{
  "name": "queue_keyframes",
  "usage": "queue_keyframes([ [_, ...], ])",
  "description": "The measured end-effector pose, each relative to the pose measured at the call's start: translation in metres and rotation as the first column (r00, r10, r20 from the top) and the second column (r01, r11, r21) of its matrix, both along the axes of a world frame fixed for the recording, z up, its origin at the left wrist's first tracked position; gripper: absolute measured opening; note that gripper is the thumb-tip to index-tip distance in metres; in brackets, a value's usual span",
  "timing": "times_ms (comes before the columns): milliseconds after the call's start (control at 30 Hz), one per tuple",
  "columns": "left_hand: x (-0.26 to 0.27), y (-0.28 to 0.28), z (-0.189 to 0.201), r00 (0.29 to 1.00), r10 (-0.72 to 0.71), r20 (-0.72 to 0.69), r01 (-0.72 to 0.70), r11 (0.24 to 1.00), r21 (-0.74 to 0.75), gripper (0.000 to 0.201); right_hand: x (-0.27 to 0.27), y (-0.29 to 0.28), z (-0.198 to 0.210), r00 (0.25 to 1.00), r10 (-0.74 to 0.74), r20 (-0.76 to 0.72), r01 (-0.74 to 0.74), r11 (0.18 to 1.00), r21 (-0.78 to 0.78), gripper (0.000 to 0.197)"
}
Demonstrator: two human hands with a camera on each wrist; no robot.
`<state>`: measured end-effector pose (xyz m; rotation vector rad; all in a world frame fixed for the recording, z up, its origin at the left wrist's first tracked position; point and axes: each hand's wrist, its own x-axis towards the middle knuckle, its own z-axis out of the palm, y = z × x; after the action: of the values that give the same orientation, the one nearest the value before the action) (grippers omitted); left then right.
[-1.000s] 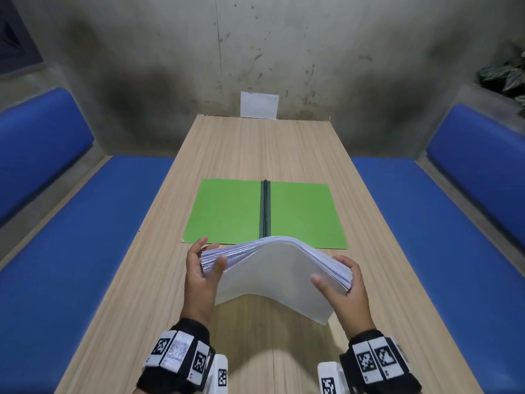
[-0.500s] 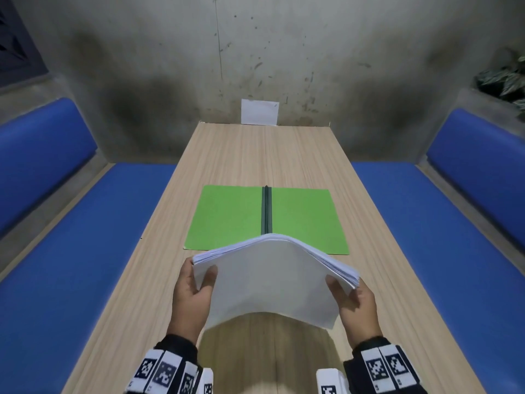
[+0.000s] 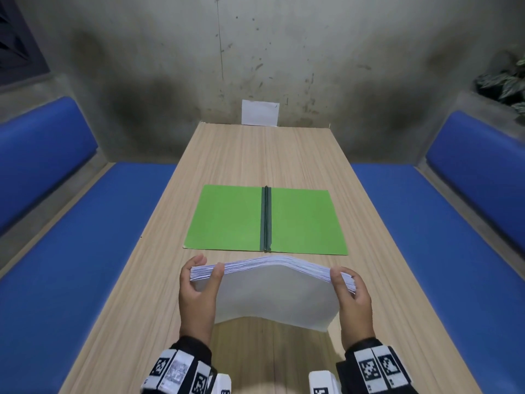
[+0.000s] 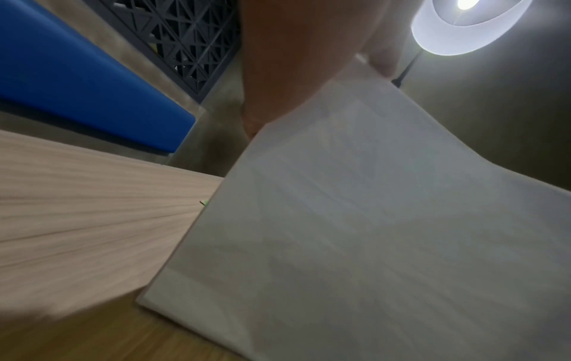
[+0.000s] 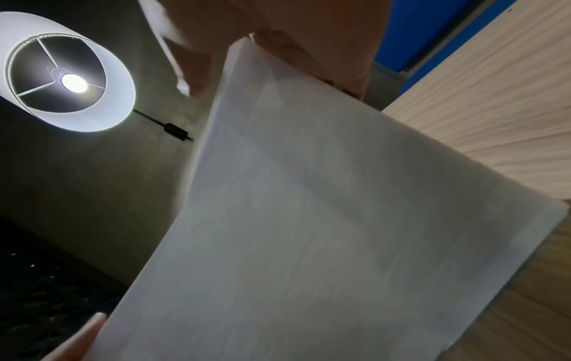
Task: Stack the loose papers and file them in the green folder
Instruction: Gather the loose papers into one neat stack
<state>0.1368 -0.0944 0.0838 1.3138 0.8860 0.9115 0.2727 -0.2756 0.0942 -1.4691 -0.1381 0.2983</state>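
Dim room, glaring lamp [image 5: 69, 73] overhead, soft shadows on the table [image 3: 255, 155], blurred wide-angle wrist views.

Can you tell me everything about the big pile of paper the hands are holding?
The pile of paper is a thick stack of white sheets, held on edge over the wooden table, just in front of the open green folder. It bows upward in the middle. The left hand grips its left end and the right hand its right end. The sheet edges look slightly fanned, not yet perfectly flush.
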Motion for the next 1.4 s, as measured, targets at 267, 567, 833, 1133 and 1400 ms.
queue_keyframes([
  [267, 0.002, 0.001, 0.005, 0.998, -0.054, -0.016, 0.053, 0.998, -0.034, 0.026, 0.005, -0.001, -0.011, 0.996, 0.084, 0.017, -0.084, 0.996, 0.006, 0.016],
  [567, 0.001, 0.008, -0.001, 0.99, -0.095, -0.107, 0.101, 0.993, 0.056, 0.039, 0.012, -0.006, -0.019, 0.988, 0.147, 0.055, -0.137, 0.979, -0.15, 0.027],
  [833, -0.015, 0.007, -0.006, 0.985, -0.155, -0.078, 0.155, 0.988, 0.002, 0.029, 0.012, -0.016, -0.027, 0.982, 0.188, -0.011, -0.188, 0.974, -0.128, 0.039],
  [1133, -0.024, 0.009, -0.012, 0.956, -0.174, -0.235, 0.143, 0.979, -0.143, 0.064, 0.015, -0.016, -0.044, 0.98, 0.188, -0.069, -0.198, 0.956, -0.217, 0.024],
  [1400, -0.027, 0.024, 0.029, 0.844, -0.139, -0.518, 0.297, 0.926, 0.235, 0.067, 0.028, -0.017, 0.042, 0.811, 0.465, 0.356, -0.236, 0.816, -0.528, 0.021],
])
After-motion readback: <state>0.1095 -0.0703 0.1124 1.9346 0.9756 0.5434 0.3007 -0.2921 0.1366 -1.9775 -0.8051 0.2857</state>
